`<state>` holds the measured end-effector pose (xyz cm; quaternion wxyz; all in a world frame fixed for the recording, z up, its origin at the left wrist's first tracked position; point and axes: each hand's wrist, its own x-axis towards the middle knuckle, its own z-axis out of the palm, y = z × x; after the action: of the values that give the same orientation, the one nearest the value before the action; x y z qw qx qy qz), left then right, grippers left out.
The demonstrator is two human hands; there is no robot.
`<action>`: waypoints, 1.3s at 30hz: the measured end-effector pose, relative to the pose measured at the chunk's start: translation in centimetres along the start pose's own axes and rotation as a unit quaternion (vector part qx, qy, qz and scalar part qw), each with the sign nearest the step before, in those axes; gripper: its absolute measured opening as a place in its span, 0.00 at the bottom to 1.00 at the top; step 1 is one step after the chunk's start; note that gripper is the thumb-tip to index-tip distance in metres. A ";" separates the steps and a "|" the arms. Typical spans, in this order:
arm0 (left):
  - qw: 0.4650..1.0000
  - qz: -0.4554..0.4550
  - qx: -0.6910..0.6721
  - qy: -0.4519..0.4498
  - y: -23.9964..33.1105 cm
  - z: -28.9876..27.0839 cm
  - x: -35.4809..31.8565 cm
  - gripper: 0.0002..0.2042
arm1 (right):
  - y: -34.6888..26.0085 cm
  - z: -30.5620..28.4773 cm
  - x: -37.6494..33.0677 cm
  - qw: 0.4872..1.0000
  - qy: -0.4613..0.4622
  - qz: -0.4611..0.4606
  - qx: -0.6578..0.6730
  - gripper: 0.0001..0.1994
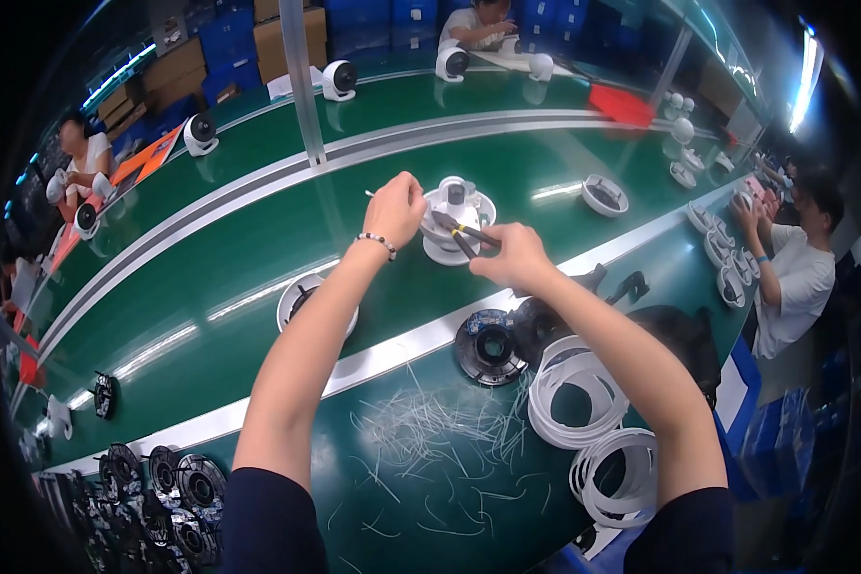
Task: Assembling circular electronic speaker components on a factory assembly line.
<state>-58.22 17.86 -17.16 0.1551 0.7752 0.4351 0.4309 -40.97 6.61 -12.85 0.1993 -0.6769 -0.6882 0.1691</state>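
Observation:
My right hand point(515, 256) is closed around the dark, yellow-marked handles of a pair of cutting pliers point(464, 230). Their jaws reach into a white bowl-shaped housing point(486, 212) on the green conveyor, where a small white part with a grey face point(455, 194) stands upright. Left of the housing, my left hand point(399, 208) is pinched shut, a beaded bracelet at its wrist. A small white tip shows beside its fingers; what they hold is not clear. Another white bowl-shaped housing point(287, 311) with dark parts inside sits behind my left forearm, partly hidden.
Thin white strips point(430, 426) lie scattered on the bench. White rings point(542, 407) are stacked by a black round part point(474, 349). Black assemblies point(201, 478) crowd the lower left. Another white housing point(605, 195) rests on the conveyor; a co-worker point(799, 263) is at the right.

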 end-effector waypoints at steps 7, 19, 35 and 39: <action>0.999 0.003 -0.051 0.012 2.4 -2.2 -1.2 0.05 | 0.3 -1.0 -3.2 0.991 0.023 0.054 0.121 0.21; 0.952 0.024 -0.061 -0.298 5.5 -12.1 -17.9 0.07 | -7.2 -5.8 -26.1 0.956 -0.173 -0.222 0.088 0.35; 0.929 -0.217 0.113 -0.277 15.5 -32.2 -39.2 0.09 | -8.2 11.9 -35.3 0.980 -0.088 -0.177 -0.009 0.39; 0.937 -0.279 0.076 -0.197 18.0 -32.1 -40.4 0.07 | -9.5 12.0 -33.7 0.973 -0.089 -0.213 -0.007 0.41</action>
<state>-84.42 -29.45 -9.00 0.2920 0.7014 0.6262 0.1749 -55.12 -26.90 -19.97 0.1644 -0.4982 -0.8326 0.1776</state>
